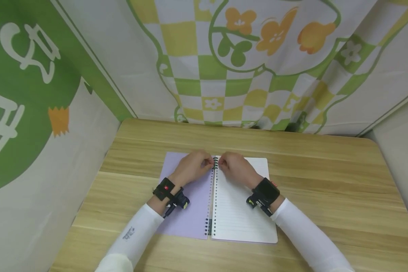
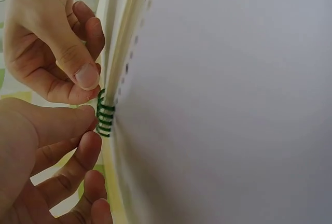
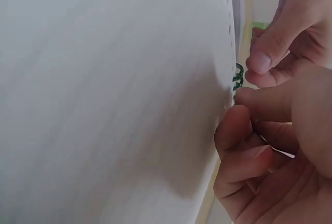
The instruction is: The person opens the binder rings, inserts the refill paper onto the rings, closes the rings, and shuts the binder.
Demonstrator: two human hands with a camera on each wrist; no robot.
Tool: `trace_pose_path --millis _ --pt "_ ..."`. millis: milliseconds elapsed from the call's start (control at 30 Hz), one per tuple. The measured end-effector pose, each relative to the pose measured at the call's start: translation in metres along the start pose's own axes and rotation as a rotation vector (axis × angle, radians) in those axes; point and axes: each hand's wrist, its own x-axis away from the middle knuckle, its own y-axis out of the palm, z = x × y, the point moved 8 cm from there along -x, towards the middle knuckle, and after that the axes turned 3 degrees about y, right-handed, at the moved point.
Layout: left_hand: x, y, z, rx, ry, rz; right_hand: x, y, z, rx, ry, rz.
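Note:
An open loose-leaf notebook lies on the table, its lilac cover (image 1: 190,211) at left and its lined white pages (image 1: 244,215) at right. Punched holes run along both inner edges. Near the far end, a short green binder coil (image 2: 105,120) joins the two sides. My left hand (image 1: 193,166) pinches this coil between thumb and forefinger from the cover side. From the page side, my right hand (image 1: 238,168) has its thumb and forefinger pinched at the same coil (image 3: 238,76), close to the left fingertips. A second dark coil (image 1: 209,226) sits at the near end of the spine.
The wooden table (image 1: 326,196) extends around the notebook. Behind its far edge hangs a green and yellow checked curtain (image 1: 214,90). A pale wall with a green print (image 1: 20,105) borders the left side. Each wrist wears a black strapped camera.

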Motion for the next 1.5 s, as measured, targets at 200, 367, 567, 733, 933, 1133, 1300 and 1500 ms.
trace_pose_path --millis 200,367,567,733,933,1133,1300,1500 --pt "0.005 0.006 -0.001 0.006 -0.005 0.006 0.002 0.007 -0.001 0.009 -0.012 0.000" --pt "0.005 0.006 -0.001 0.005 0.005 0.020 0.002 0.008 -0.002 0.011 -0.004 0.006" --pt "0.006 0.007 -0.001 0.006 0.005 0.026 0.003 0.009 -0.003 0.008 0.004 0.007" --pt "0.008 0.006 0.000 0.008 0.006 0.025 0.004 0.010 -0.006 0.012 0.001 0.000" --pt "0.011 0.005 0.000 0.004 -0.008 0.018 0.008 0.007 -0.006 0.030 0.001 0.005" --pt "0.042 0.000 0.003 0.025 -0.014 -0.017 0.034 0.004 -0.011 -0.023 -0.009 -0.005" --pt "0.085 0.010 0.009 0.031 0.038 -0.068 0.070 0.017 -0.020 -0.050 -0.046 -0.046" --pt "0.122 0.023 0.022 0.021 0.132 -0.122 0.102 0.030 -0.038 -0.030 -0.117 -0.103"
